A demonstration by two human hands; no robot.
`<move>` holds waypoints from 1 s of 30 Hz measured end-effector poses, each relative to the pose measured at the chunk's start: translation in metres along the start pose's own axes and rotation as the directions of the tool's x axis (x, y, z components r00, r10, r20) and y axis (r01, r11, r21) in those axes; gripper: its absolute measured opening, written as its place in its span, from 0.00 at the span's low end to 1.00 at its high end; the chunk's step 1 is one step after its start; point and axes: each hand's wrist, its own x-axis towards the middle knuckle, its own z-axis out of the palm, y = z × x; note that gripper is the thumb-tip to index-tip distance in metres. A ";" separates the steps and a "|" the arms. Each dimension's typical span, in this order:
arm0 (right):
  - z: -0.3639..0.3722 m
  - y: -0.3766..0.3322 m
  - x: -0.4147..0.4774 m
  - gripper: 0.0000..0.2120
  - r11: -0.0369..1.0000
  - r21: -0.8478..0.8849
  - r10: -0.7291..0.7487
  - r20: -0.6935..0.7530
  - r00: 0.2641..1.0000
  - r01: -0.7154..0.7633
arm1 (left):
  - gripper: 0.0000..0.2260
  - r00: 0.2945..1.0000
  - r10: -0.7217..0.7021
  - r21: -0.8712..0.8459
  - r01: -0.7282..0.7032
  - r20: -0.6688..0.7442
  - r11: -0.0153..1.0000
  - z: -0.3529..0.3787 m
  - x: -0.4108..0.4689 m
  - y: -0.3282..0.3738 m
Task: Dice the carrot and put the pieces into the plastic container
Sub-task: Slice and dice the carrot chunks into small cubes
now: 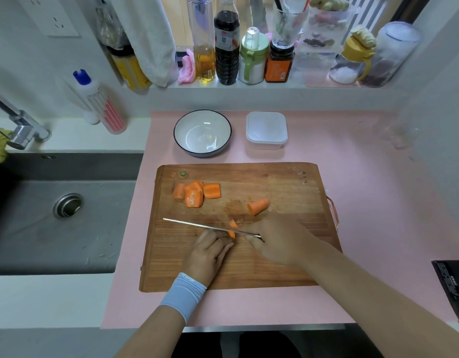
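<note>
On the wooden cutting board (pixel 275 264) my right hand (pixel 277 241) grips a knife (pixel 197 224) whose blade points left, edge-on. The blade runs through a small carrot piece (pixel 232 224) near the board's middle. My left hand (pixel 210 250) holds the near part of that piece with its fingertips. Several larger carrot chunks (pixel 196 193) lie grouped at the board's far left, and a tapered carrot end (pixel 258 206) rests alone beyond the knife. The square plastic container (pixel 266 130) stands open behind the board, nothing visible in it.
A white bowl with a dark rim (pixel 202 133) sits left of the container on the pink mat (pixel 365 202). A sink (pixel 55 215) with a tap (pixel 19 125) lies to the left. Bottles and jars line the windowsill (pixel 249 85). A black packet (pixel 453 282) lies at the right.
</note>
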 end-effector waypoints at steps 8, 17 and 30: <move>-0.002 0.008 -0.013 0.06 0.996 0.083 0.026 0.035 0.999 -0.029 | 0.03 1.000 -0.003 0.006 0.004 -0.009 1.000 0.000 0.000 0.001; -0.007 0.005 -0.010 0.15 0.995 0.059 0.077 0.110 0.991 -0.084 | 0.03 1.000 -0.007 0.012 0.007 -0.006 1.000 0.000 0.000 0.001; -0.016 0.010 -0.002 0.16 0.969 0.145 0.167 0.213 0.963 -0.200 | 0.02 1.000 -0.002 -0.018 0.003 0.019 1.000 0.000 0.002 -0.003</move>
